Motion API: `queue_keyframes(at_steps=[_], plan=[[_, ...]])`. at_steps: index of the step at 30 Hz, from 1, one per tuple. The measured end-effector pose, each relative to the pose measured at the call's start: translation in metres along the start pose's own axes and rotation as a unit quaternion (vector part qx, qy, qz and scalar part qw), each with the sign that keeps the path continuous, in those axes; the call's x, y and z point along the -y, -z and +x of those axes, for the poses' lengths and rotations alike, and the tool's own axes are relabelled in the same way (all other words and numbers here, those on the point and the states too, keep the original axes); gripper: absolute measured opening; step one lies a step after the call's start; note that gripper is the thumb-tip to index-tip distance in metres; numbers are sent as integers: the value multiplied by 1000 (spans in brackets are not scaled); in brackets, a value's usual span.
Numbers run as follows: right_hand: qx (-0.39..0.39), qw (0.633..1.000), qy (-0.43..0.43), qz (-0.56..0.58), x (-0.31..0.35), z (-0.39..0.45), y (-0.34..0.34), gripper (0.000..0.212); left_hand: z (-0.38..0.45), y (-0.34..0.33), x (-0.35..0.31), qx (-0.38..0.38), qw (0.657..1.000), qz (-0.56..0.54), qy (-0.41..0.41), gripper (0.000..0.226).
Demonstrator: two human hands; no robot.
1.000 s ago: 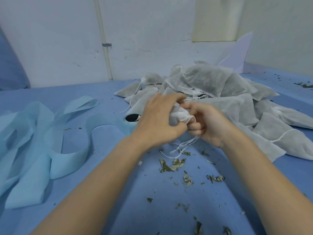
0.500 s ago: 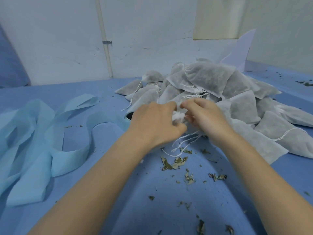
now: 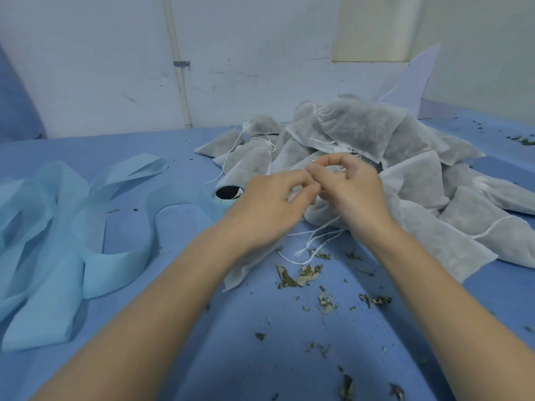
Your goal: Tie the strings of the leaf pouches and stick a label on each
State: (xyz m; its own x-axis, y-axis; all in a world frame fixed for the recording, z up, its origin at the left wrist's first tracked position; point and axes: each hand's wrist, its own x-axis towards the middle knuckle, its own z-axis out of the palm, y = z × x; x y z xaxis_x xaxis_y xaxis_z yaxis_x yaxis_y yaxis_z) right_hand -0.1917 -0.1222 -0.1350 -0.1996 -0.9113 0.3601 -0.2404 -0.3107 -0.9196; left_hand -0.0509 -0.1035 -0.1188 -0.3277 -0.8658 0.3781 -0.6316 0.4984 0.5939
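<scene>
A white mesh leaf pouch [image 3: 246, 267] lies on the blue sheet under my two hands, its neck hidden between them. My left hand [image 3: 269, 206] and my right hand [image 3: 350, 189] meet fingertip to fingertip above the pouch and pinch its thin white strings [image 3: 315, 241], whose loose ends trail toward me. Behind them is a heap of several filled grey-white pouches [image 3: 362, 131] with dangling strings.
Loops of light blue label tape [image 3: 95, 227] curl across the left, ending at a roll with a dark core [image 3: 228, 192]. Dry leaf scraps [image 3: 298, 276] are scattered in front of me. A white wall with a pipe [image 3: 179, 70] stands behind the blue surface [image 3: 260, 357].
My hands have let the bunched pouch neck sink and shifted up and away, from gripping the fabric to pinching the strings with fingertips. The pouch now lies flat below them.
</scene>
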Motion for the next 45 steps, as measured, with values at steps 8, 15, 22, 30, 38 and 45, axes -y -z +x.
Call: queue_keyframes(at_steps=[8,15,22,30,38,45], plan=[[64,991,-117,33,9,-3,-8,50,-5,13,15,-40,993,109,1,30],[126,862,-336,358,7,-8,-16,36,-8,0,21,-64,986,-140,60,16],[117,804,-279,512,7,-24,-29,16,-14,-3,26,-164,967,-179,73,14],[226,846,-229,425,5,-28,-36,49,-18,-6,27,-256,953,-137,81,8],[221,962,-120,107,10,-30,-31,57,-18,-9,31,-263,958,-96,64,14],[168,984,-14,-52,11,-33,-33,48,-15,-8,31,-250,961,-83,84,21]])
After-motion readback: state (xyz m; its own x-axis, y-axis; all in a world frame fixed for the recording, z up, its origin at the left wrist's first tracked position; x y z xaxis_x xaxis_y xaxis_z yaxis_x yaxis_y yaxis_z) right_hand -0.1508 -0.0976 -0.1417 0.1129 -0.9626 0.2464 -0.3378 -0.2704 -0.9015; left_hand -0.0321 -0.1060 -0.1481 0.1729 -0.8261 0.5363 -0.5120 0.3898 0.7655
